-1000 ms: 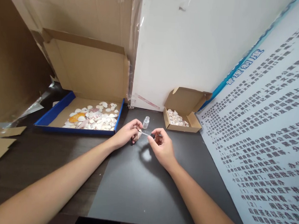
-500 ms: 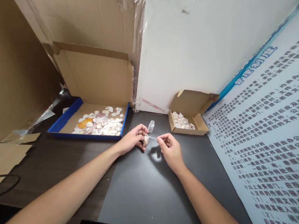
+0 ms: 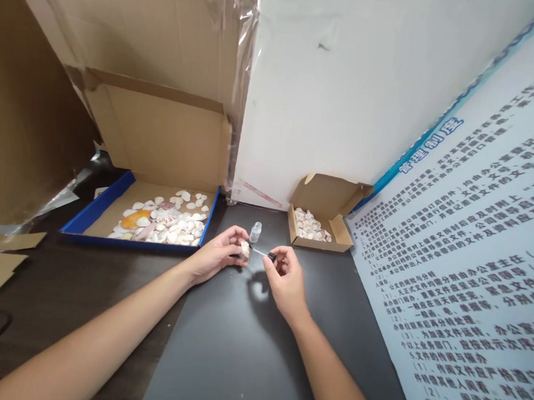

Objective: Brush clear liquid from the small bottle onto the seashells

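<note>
Between the thumb and fingers of my left hand point(image 3: 215, 254) is a small pale, ridged seashell point(image 3: 244, 249). My right hand point(image 3: 287, 283) pinches the black cap of a thin applicator brush point(image 3: 259, 252), its slender stem pointing left. The brush's dark tip is at the shell's right side; whether it touches cannot be made out. Just behind the shell a small clear glass bottle point(image 3: 256, 232) stands upright and uncapped on the dark grey mat point(image 3: 223, 344).
At the left, a blue-edged cardboard box point(image 3: 129, 244) holds many shells and an orange one. A smaller cardboard box point(image 3: 323, 245) of pale shells stands at the back right. A white panel point(image 3: 330, 106) rises behind, and a printed board point(image 3: 452, 251) slants along the right.
The view has shifted, so everything sits further left. My right hand has turned, showing the black cap, and the shell has been tilted to show its paler face.
</note>
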Motion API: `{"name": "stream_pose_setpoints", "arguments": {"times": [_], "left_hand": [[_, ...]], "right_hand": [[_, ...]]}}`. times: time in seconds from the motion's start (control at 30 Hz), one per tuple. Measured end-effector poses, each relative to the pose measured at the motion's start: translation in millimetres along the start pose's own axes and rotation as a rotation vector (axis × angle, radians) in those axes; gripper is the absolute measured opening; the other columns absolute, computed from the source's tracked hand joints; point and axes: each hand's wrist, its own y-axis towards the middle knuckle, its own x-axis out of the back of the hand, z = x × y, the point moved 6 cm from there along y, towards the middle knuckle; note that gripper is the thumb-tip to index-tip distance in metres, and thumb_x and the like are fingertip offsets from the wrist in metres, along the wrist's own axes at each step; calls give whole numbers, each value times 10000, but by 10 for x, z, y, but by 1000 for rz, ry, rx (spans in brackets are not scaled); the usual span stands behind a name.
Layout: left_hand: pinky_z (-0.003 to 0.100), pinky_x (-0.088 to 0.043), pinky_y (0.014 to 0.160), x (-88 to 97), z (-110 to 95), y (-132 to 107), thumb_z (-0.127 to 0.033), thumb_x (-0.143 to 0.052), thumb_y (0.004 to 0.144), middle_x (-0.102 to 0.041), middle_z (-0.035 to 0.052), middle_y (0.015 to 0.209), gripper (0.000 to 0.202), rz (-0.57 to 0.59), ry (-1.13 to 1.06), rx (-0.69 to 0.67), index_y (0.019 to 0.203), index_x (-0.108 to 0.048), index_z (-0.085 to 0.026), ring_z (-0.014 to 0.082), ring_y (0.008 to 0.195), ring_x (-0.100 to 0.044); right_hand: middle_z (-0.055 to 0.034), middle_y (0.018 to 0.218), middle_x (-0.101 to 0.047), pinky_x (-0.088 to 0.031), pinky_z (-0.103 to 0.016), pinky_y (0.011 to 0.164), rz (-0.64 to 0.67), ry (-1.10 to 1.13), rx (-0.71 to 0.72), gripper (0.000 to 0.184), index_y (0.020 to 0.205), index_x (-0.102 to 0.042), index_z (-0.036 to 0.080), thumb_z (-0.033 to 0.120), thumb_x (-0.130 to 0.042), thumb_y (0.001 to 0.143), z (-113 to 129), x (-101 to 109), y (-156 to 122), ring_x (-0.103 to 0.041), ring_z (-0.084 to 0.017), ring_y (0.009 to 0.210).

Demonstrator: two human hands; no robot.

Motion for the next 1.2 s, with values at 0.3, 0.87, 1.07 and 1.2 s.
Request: {"name": "stream_pose_setpoints", "arguments": {"times": [0.3,0.87,1.07,1.2], "left_hand": [[298,-498,780,52,49,51,-196,-702,781,-597,1,779,198,10,-109,98,900,-547,-167,116,730,-568],[239,-419,662,-12,71,46,-196,-641,764,-569,9,740,85,56,53,86,789,-583,-141,108,688,-515],[219,-341,577,-25,64,7,-209,-614,777,-522,-13,696,92,56,124,82,805,-545,-156,86,600,-430],[220,-336,573,-51,49,-9,-211,-619,765,-509,-14,692,105,53,153,84,800,-535,-158,90,603,-426]], "right_hand": [[48,693,-445,-384,-219,514,16,-4,5,162,964,-494,215,336,-564,882,13,57,-61,-458,-105,553],[46,732,-443,-366,-226,502,18,57,-15,195,963,-517,214,362,-594,864,-6,110,-18,-431,-87,532],[71,649,-409,-331,-223,470,102,86,-39,232,910,-529,199,384,-634,816,-65,67,32,-419,-81,490],[78,620,-422,-315,-217,454,75,164,-55,254,888,-516,200,405,-636,800,-69,88,59,-406,-71,457]]}}
